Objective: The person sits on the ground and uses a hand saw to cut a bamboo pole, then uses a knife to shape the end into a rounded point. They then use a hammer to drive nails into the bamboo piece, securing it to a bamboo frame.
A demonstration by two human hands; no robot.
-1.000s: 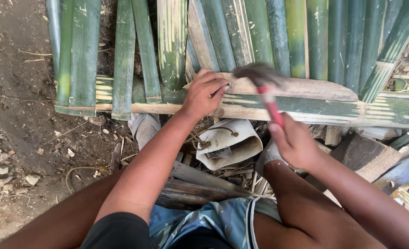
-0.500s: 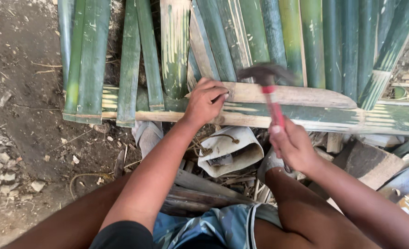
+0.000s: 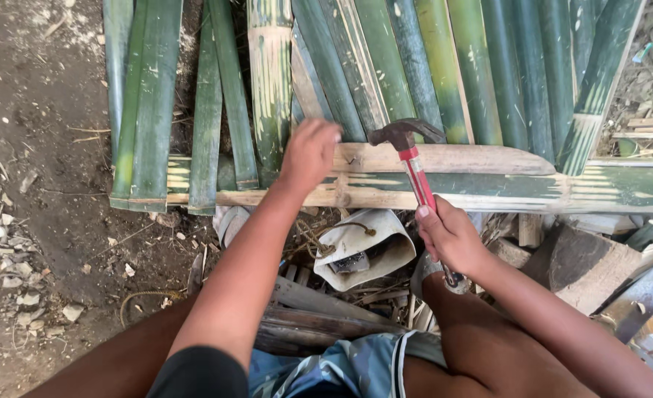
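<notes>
The right hand [image 3: 453, 237] has its grip closed on the red handle of a claw hammer [image 3: 413, 158], head poised just above the pale wooden crosspiece [image 3: 474, 158]. The left hand [image 3: 309, 153] rests on that crosspiece's left end, over the green split bamboo slats [image 3: 385, 66] on bare dirt ground [image 3: 39, 221].

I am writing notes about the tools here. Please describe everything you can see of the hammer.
The hammer is a claw hammer with a dark, rusty-looking metal head and a red shaft. The right hand grips its lower handle, holding it nearly upright, tilted slightly left. Its head hangs over the pale wooden crosspiece across the green bamboo slats; contact cannot be told.
</notes>
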